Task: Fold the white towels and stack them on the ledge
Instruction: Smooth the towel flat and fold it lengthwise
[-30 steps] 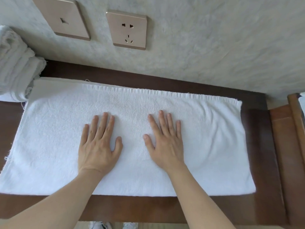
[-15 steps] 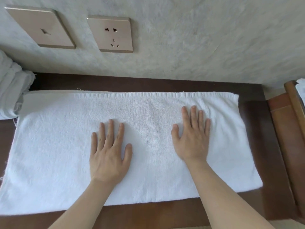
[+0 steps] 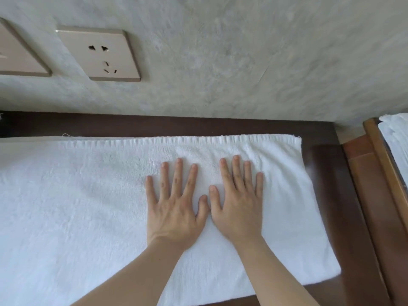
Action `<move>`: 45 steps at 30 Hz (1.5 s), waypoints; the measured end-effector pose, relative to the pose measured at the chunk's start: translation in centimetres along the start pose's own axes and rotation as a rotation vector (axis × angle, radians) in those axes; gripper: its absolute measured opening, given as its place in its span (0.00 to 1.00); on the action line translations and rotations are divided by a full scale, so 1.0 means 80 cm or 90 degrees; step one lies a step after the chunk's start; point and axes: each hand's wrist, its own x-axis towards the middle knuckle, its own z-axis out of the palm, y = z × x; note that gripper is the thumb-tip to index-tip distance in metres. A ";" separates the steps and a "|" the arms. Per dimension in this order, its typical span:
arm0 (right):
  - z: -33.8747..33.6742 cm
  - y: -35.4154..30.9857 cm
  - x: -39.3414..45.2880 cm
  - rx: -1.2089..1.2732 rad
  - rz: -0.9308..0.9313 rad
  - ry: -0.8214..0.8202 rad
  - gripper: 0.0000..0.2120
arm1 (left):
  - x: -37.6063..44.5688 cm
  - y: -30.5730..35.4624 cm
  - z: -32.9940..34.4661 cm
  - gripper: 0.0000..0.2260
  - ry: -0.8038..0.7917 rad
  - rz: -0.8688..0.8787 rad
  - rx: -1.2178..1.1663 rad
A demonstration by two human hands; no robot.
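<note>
Towel spread flat, folding barely begun

Towel [image 3: 88, 217], white terry, spread flat along the dark wooden ledge [image 3: 326, 195], hemmed far edge toward the wall, right end stopping short of the ledge's end, left end running out of view. Covers most of the ledge top. Appears doubled lengthwise already, judging by a second edge peeking out at the far left, though hard to confirm.

Judged by the layout: early stage. Smoothing under way, cross folds not yet made, nothing visibly stacked on this stretch of ledge. Left to do: fold the ends in, square up, set on a pile, repeat for any remaining towels.

Counted, largest to smallest:
- One grey plastered wall [image 3: 242, 62] behind.
- One ledge.
- One towel in work.
- One wooden-framed surface [image 3: 375, 173] at far right, bearing more white cloth [image 3: 395, 138], folded or not, cannot tell; number of pieces, cannot tell.
- Two beige wall plates: one socket [image 3: 99, 54], one partly cut off at the left edge [image 3: 19, 56].
- Two hands: left hand [image 3: 174, 208] and right hand [image 3: 238, 206], side by side on the right half of the towel, thumbs nearly touching.

Fingers [image 3: 177, 173] spread wide and flat, palms down, pressing the cloth, gripping nothing.
</note>
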 end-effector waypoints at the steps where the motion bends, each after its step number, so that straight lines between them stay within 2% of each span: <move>1: -0.001 0.010 0.001 -0.002 -0.017 -0.007 0.32 | 0.001 0.001 -0.001 0.31 -0.006 0.001 0.003; 4: -0.012 0.035 0.012 -0.031 0.003 -0.045 0.31 | 0.001 -0.001 -0.005 0.31 -0.007 0.004 0.006; 8: -0.022 0.068 0.048 -0.025 0.226 -0.101 0.30 | 0.001 -0.002 -0.006 0.31 -0.006 0.008 0.000; 10: -0.025 0.064 0.070 0.002 0.312 -0.098 0.31 | 0.002 -0.002 -0.007 0.31 -0.006 0.008 0.005; 11: -0.025 0.052 0.076 0.016 0.292 -0.077 0.32 | 0.002 -0.001 -0.007 0.31 -0.005 0.005 0.009; 12: -0.026 0.037 0.077 0.037 0.220 -0.053 0.32 | 0.002 -0.002 -0.007 0.31 -0.008 0.003 0.014; 14: -0.020 0.012 0.064 0.035 0.008 -0.070 0.32 | 0.002 -0.003 -0.008 0.31 -0.007 0.004 0.025; 15: -0.017 0.014 0.056 0.018 -0.056 -0.090 0.32 | 0.003 -0.004 -0.008 0.31 -0.005 0.004 0.028; 16: -0.016 0.029 0.054 0.004 -0.060 -0.100 0.31 | 0.003 -0.004 -0.007 0.31 -0.005 0.005 0.029; 20: -0.033 0.124 0.068 -0.027 0.147 -0.101 0.31 | 0.002 -0.003 -0.005 0.31 0.001 0.006 0.028; 24: -0.051 0.158 0.071 -0.023 0.253 -0.135 0.32 | 0.002 -0.001 -0.006 0.32 0.004 -0.002 0.020; 26: -0.050 0.132 0.057 -0.026 0.238 -0.100 0.32 | 0.001 0.000 -0.007 0.32 0.002 -0.002 0.025; 28: -0.045 0.081 0.030 0.025 0.158 -0.065 0.32 | 0.002 0.000 -0.007 0.31 0.004 -0.004 0.021; 30: -0.033 0.031 -0.014 0.053 0.057 -0.071 0.31 | 0.002 0.000 -0.007 0.32 0.006 -0.005 0.015; 32: -0.021 0.010 -0.057 0.027 0.018 -0.091 0.31 | 0.002 0.000 -0.006 0.32 0.012 -0.007 0.011; 37: -0.034 0.075 -0.096 -0.037 0.182 -0.093 0.30 | 0.001 -0.001 -0.006 0.31 0.015 -0.004 0.000; 41: -0.048 0.105 -0.101 -0.029 0.309 -0.117 0.32 | 0.001 0.000 -0.007 0.31 0.018 -0.008 -0.007; 43: -0.049 0.080 -0.097 -0.009 0.297 -0.102 0.33 | 0.001 0.001 -0.007 0.31 0.020 -0.005 -0.014; 45: -0.041 0.035 -0.096 0.021 0.180 -0.087 0.32 | 0.002 0.001 -0.006 0.31 0.022 -0.007 -0.018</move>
